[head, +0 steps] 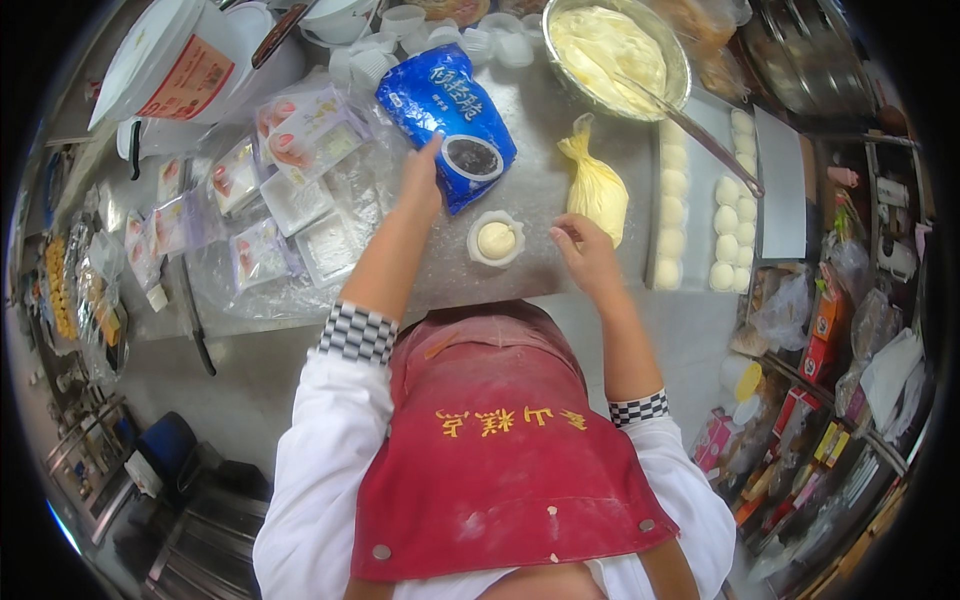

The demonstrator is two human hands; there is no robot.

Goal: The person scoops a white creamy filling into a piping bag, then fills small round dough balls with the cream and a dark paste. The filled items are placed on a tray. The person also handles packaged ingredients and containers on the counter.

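Observation:
My left hand (424,176) grips the lower left edge of a blue printed plastic food bag (450,112), its thumb lying over the front. Below the bag, a white paper cup (475,247) with a fluted rim stands on the steel table, holding a round of pale cream filling (496,240). Just right of the cup is my right hand (583,244), fingers loosely curled and apart, with nothing seen in it. Its fingertips are close to the bottom of a filled piping bag (598,187) of yellow cream, twisted at the top; whether they touch is unclear.
A metal bowl (679,45) of cream with a long-handled utensil (712,142) stands at the back. Trays of white dough balls (671,202) line the right. Printed packets (259,251), a long knife (196,330), white tubs (180,67) and stacked paper cups (371,64) crowd the left and back.

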